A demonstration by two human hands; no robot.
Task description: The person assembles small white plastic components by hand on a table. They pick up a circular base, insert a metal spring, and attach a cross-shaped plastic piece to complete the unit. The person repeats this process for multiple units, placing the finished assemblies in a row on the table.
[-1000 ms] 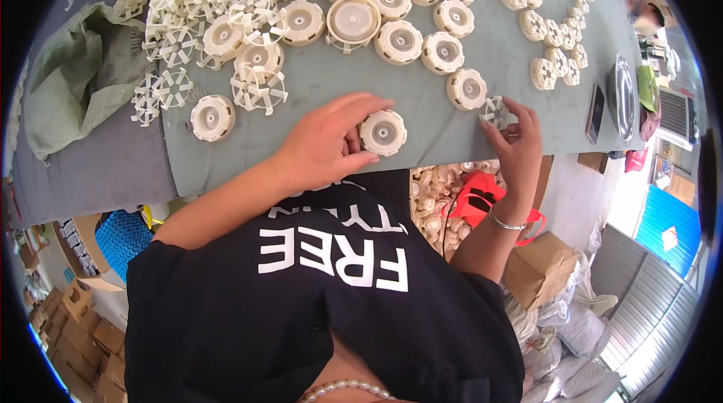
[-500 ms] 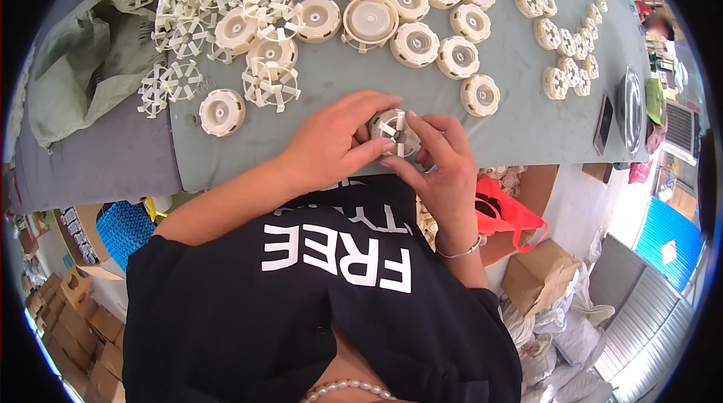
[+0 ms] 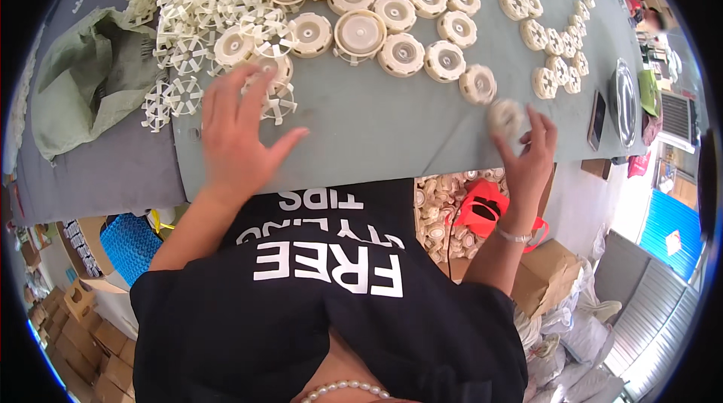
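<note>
My left hand [image 3: 239, 135] is over the table's left part, fingers spread and somewhat blurred. Its fingertips reach a round cream plastic cap [image 3: 283, 75] and a white spoked ring [image 3: 280, 108] beside it; whether they touch is unclear. Farther right, my right hand [image 3: 532, 153] has a cream round plastic part [image 3: 506, 118] between thumb and fingertips, smeared by motion. Just beyond that part lies another round cap [image 3: 477, 84]. Several more caps [image 3: 401, 54] with translucent centres lie along the table's middle.
A heap of white spoked rings [image 3: 203, 4] covers the far left, beside a green cloth sack [image 3: 83, 87]. Finished-looking round parts [image 3: 544, 83] cluster at right. Near the right edge are a phone [image 3: 596, 120] and a shiny tray [image 3: 625, 105]. Below the edge, a box holds cream parts [image 3: 433, 226] and a red bag [image 3: 482, 207].
My hands have come apart from the part they both held. The right carried it rightward; the left moved left and opened over the caps and rings.
</note>
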